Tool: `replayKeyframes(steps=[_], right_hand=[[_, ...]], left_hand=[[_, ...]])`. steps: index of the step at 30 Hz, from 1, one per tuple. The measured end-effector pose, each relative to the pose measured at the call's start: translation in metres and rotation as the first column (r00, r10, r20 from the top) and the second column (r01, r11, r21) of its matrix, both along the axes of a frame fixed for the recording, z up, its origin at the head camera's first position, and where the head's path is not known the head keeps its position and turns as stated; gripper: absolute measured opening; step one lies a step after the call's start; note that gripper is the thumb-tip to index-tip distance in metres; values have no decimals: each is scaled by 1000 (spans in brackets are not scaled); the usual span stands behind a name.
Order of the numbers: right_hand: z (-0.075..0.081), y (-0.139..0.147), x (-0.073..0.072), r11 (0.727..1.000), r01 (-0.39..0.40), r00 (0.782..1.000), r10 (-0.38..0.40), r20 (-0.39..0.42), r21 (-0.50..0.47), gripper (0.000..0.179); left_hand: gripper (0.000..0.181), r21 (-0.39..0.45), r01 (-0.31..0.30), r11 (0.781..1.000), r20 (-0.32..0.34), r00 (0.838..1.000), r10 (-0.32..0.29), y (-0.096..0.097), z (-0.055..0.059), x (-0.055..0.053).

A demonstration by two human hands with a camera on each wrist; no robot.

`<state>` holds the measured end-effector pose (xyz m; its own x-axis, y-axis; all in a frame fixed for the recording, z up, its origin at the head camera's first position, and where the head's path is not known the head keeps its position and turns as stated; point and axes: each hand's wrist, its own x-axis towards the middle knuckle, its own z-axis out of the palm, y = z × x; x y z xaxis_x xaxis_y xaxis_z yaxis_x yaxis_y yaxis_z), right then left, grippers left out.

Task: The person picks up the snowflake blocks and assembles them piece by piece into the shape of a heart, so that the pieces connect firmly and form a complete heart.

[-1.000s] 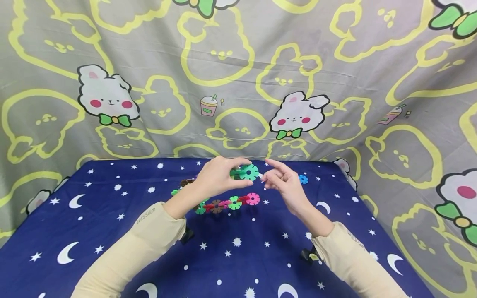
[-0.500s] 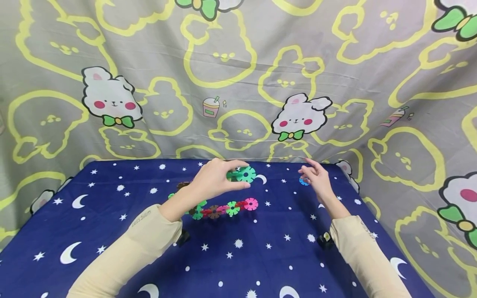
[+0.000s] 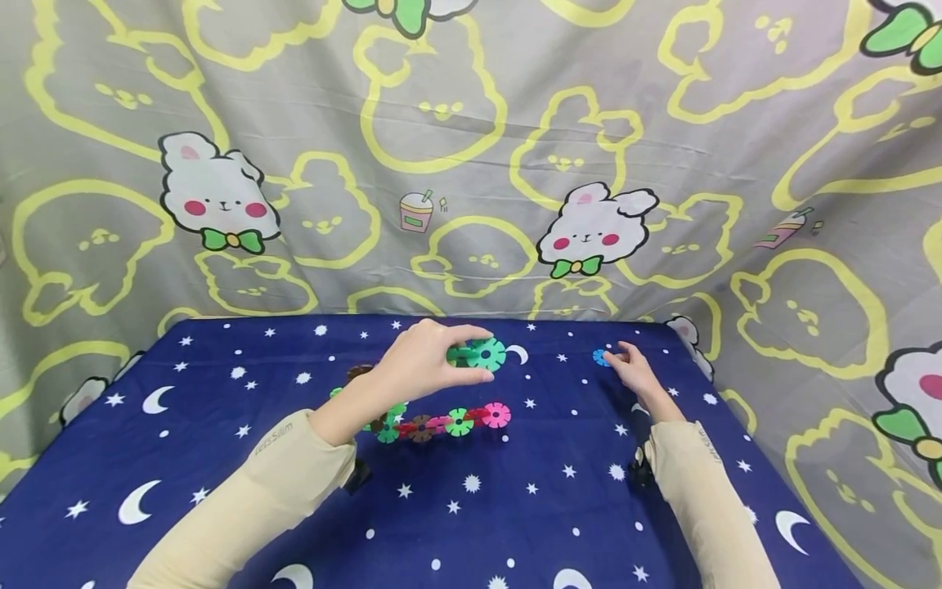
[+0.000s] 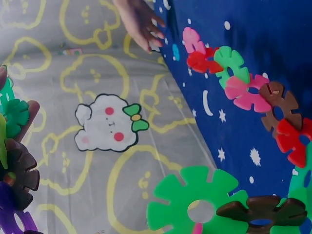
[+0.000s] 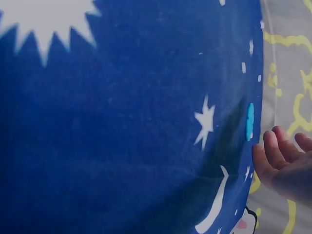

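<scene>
My left hand (image 3: 423, 358) grips one end of a chain of interlocking flower-shaped plastic discs, with a teal-green disc (image 3: 489, 354) showing between thumb and fingers. The rest of the chain curves below the wrist in green, brown, red and pink, ending in a pink disc (image 3: 497, 415). In the left wrist view a large green disc (image 4: 170, 202) and a brown disc (image 4: 280, 111) are close to the camera. A loose blue disc (image 3: 599, 357) lies on the table at the right. Beside it is my right hand (image 3: 634, 372), fingers loosely bent; the right wrist view shows a small gap.
A dark blue cloth (image 3: 471, 532) with white stars and moons covers the table. Behind it and at the sides hangs a grey curtain (image 3: 456, 278) with cartoon print, close to the table's far edge.
My right hand has moved away from the left hand to the right, over to the blue disc. The left hand still holds the chain, which has sunk slightly.
</scene>
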<state>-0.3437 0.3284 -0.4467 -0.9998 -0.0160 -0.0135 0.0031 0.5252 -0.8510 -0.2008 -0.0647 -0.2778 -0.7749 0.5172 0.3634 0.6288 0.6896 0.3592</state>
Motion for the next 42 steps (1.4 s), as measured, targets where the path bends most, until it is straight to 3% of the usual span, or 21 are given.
replayKeyframes(steps=[4, 8, 11, 15, 18, 21, 25, 28, 30, 35, 39, 42], right_hand=[[-7, 3, -4, 997, -78, 996, 77, 48, 20, 85], [13, -14, 12, 975, -141, 981, 114, 160, 170, 85], [16, -16, 12, 955, -180, 971, 134, 198, 237, 88], [-26, 16, -26, 929, -241, 965, 200, 167, 280, 97], [-65, 44, -59, 905, -268, 963, 261, 68, 331, 94], [-50, 34, -50, 901, -266, 964, 257, 74, 343, 91], [4, -4, -3, 913, -235, 971, 206, 120, 333, 85], [21, -19, 17, 901, -221, 974, 183, 136, 373, 79], [23, -23, 21, 885, -221, 973, 169, 158, 410, 76], [20, -24, 18, 896, -216, 973, 166, 158, 389, 76], [0, -8, 2, 903, -243, 969, 243, 43, 354, 75], [-1, -7, 5, 899, -266, 955, 294, -29, 347, 64]], left_hand=[[51, 2, 17, 1000, 7, 1000, -17, 1, 0, 1], [50, 1, 25, 1000, 14, 1000, -25, 2, 0, 2], [49, -3, 25, 1000, 17, 1000, -25, 2, 0, 3], [49, -5, 24, 1000, 7, 1000, -24, 1, 0, 2], [48, 1, 20, 1000, -2, 1000, -20, 0, 0, 1], [48, 9, 22, 1000, 1, 1000, -22, 0, 0, 0], [48, 8, 33, 999, 8, 999, -33, 2, 1, 0], [48, -7, 27, 1000, 13, 1000, -27, 3, 1, 1], [49, -14, 21, 1000, 19, 1000, -21, 2, 1, 1], [49, -8, 21, 1000, 22, 1000, -20, 2, 0, 1], [48, 8, 27, 1000, 18, 999, -27, 1, 0, 1], [48, 3, 23, 1000, 19, 1000, -23, 0, 0, 1]])
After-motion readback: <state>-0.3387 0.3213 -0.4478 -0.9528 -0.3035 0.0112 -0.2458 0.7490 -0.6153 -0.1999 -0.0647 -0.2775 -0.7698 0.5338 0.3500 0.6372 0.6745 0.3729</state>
